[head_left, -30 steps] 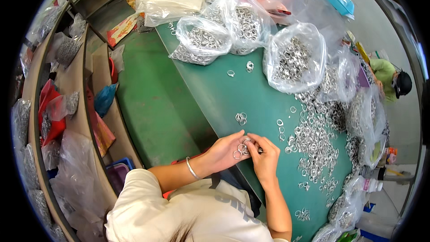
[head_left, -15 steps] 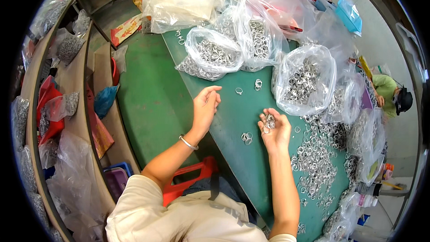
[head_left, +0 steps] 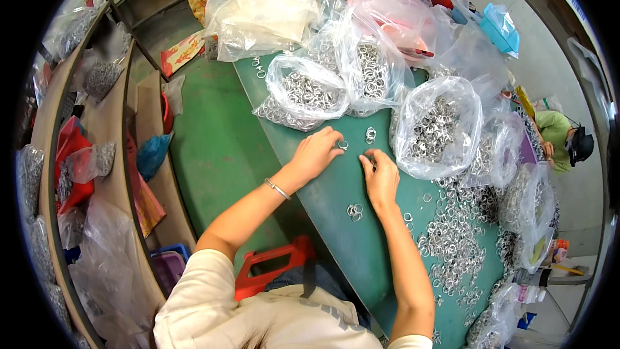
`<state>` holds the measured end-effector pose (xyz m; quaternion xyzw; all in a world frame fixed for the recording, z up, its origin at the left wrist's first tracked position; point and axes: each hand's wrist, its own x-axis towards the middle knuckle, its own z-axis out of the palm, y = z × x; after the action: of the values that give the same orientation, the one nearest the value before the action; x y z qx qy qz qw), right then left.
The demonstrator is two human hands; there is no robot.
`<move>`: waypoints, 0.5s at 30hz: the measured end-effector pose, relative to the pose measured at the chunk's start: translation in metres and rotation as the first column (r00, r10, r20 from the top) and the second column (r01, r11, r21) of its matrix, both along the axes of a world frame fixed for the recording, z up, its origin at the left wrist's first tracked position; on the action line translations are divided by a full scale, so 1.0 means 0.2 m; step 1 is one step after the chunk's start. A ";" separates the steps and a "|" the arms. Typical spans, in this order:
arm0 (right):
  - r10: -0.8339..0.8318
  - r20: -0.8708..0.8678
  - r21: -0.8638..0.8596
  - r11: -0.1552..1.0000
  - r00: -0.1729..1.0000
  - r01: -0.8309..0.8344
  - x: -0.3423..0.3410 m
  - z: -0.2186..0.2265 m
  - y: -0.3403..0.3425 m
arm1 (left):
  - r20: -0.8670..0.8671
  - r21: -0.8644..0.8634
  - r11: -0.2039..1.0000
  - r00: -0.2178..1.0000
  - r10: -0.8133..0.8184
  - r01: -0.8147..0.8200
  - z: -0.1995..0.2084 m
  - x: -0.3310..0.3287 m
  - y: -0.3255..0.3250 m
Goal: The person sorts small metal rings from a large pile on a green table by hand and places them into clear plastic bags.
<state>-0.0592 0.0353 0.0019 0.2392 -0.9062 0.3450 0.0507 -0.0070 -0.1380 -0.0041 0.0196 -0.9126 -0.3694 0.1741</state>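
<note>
At the table's left part, the thumb and forefinger of my left hand close around a single silver ring. My right hand is turned palm down just to its right, fingers curled. A bit of metal shows beneath those fingers, from the rings it holds; most of them are hidden. Beyond it lies a small cluster of rings. Another little cluster rests between my forearms. A wide spread of loose rings covers the table right of my right forearm.
Open clear bags of rings stand along the green table's far side. Beside my left arm are shelves with bagged parts. A red stool is by my lap. Another person is at the right.
My left hand has moved right and closed on the single ring. My right hand has swung up and left, turning from palm up with rings showing to palm down with curled fingers.
</note>
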 end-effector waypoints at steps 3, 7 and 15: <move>0.010 0.029 0.017 1.000 1.000 -0.011 0.03 0.01 0.01 | -0.074 0.011 0.997 0.994 -0.076 0.077 -0.09 -0.10 -0.01; -0.029 0.130 -0.066 0.997 0.991 0.038 0.02 0.03 0.01 | -0.042 0.259 0.952 0.986 -0.160 0.166 -0.04 -0.22 -0.01; 0.121 0.092 -0.174 0.979 0.988 -0.104 0.09 0.03 -0.06 | -0.062 0.040 0.998 0.997 -0.050 0.052 -0.02 0.05 0.00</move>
<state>-0.0416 0.0226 0.0087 0.2672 -0.8602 0.4344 0.0049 0.0021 -0.1387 -0.0074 -0.0115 -0.8992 -0.3929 0.1922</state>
